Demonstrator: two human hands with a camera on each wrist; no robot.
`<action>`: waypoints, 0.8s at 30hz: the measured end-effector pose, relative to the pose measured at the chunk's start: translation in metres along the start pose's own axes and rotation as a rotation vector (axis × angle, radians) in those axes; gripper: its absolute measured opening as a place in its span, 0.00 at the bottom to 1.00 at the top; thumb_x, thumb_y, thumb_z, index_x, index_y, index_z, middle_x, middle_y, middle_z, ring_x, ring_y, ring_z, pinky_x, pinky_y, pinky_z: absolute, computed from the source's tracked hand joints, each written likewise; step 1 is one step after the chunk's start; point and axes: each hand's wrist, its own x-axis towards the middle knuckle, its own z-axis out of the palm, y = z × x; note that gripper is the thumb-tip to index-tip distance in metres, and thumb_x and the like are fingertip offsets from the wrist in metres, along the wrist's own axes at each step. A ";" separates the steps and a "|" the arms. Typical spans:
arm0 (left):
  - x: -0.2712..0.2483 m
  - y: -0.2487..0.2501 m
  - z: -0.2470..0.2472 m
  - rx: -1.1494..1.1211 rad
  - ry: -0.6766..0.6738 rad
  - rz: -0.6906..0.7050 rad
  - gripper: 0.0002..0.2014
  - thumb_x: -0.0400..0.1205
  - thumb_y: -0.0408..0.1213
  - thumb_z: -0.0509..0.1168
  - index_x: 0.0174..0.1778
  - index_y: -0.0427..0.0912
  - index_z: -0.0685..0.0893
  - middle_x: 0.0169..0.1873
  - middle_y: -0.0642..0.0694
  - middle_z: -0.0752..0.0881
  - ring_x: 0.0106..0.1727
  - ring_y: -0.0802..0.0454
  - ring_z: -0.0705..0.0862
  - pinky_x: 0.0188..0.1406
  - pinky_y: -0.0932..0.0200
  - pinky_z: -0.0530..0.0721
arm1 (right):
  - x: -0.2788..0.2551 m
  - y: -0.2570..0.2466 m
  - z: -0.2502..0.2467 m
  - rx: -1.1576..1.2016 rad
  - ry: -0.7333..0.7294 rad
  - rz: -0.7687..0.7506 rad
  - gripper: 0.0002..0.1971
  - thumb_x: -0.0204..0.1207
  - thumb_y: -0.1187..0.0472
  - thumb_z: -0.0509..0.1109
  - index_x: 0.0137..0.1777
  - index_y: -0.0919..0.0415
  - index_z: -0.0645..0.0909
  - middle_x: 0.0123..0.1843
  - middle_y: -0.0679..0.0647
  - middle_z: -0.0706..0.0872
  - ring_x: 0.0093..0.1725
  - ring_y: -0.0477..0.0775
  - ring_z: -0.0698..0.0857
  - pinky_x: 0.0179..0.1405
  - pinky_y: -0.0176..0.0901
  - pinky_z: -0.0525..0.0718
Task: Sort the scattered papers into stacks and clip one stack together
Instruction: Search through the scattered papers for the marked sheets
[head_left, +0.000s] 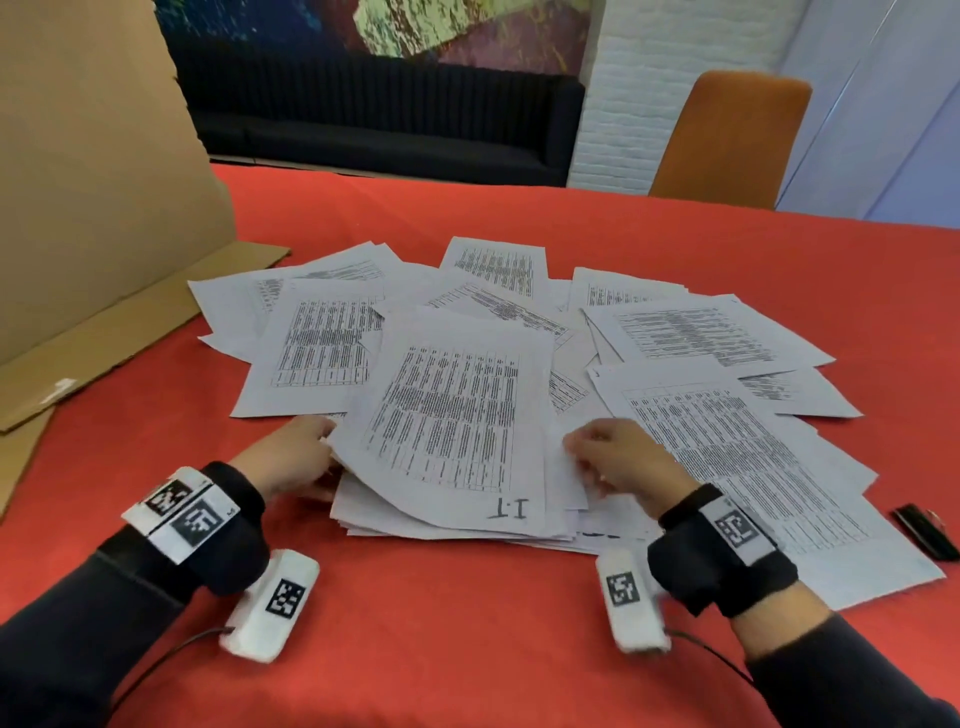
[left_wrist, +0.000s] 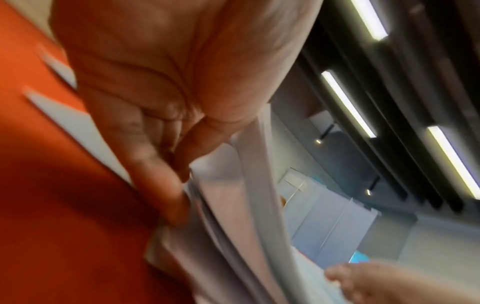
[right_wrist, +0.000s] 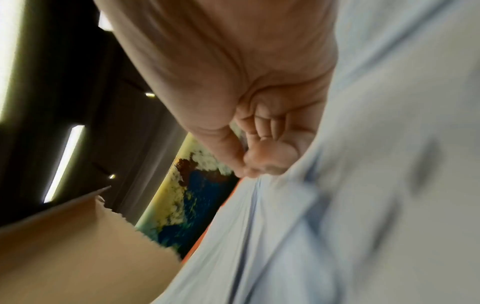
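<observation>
A: Starting on the left, how was the left hand set?

B: It lay low on the red tablecloth, wrist strapped, its fingers pushed in under the left edge of the gathered stack of papers, thumb over the top sheets. So it was gripping that edge, which curled up off the cloth.

A: And the stack itself?

B: Near the table's front edge, between the two hands, with "1.1" handwritten on the corner of the top sheet. The scattered papers fanned out behind and to both sides, overlapping.

A: The right hand?

B: Knuckles up at the stack's right edge. The right wrist view showed thumb and fingertips pressed together on the paper edges, a pinch. That view was blurred.

A: Anything else on the cloth?

B: Flattened cardboard at far left, partly propped upright. A small black clip lay at far right, just beside the outermost sheet.

A: The room?

B: A dark sofa beneath a colourful painting, and an orange chair at the table's far side.
</observation>
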 end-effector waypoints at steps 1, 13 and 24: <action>0.004 0.004 -0.001 -0.001 0.087 -0.005 0.12 0.81 0.22 0.54 0.54 0.34 0.82 0.46 0.36 0.86 0.42 0.41 0.87 0.35 0.52 0.89 | 0.007 -0.003 -0.006 -0.055 0.094 -0.016 0.08 0.81 0.61 0.66 0.45 0.65 0.82 0.33 0.56 0.81 0.27 0.50 0.78 0.25 0.39 0.81; -0.002 0.040 0.026 -0.027 -0.052 -0.037 0.42 0.80 0.60 0.60 0.84 0.43 0.51 0.83 0.42 0.56 0.82 0.39 0.58 0.77 0.34 0.59 | 0.015 -0.039 0.012 -0.474 -0.138 0.117 0.33 0.83 0.41 0.57 0.77 0.67 0.65 0.57 0.60 0.81 0.50 0.61 0.85 0.53 0.52 0.89; -0.003 0.045 0.017 -0.190 -0.212 -0.107 0.35 0.81 0.55 0.62 0.83 0.50 0.57 0.84 0.44 0.52 0.84 0.40 0.51 0.75 0.25 0.53 | 0.017 -0.044 0.018 -0.370 -0.206 0.138 0.34 0.78 0.44 0.67 0.76 0.66 0.67 0.60 0.60 0.80 0.45 0.57 0.83 0.46 0.52 0.88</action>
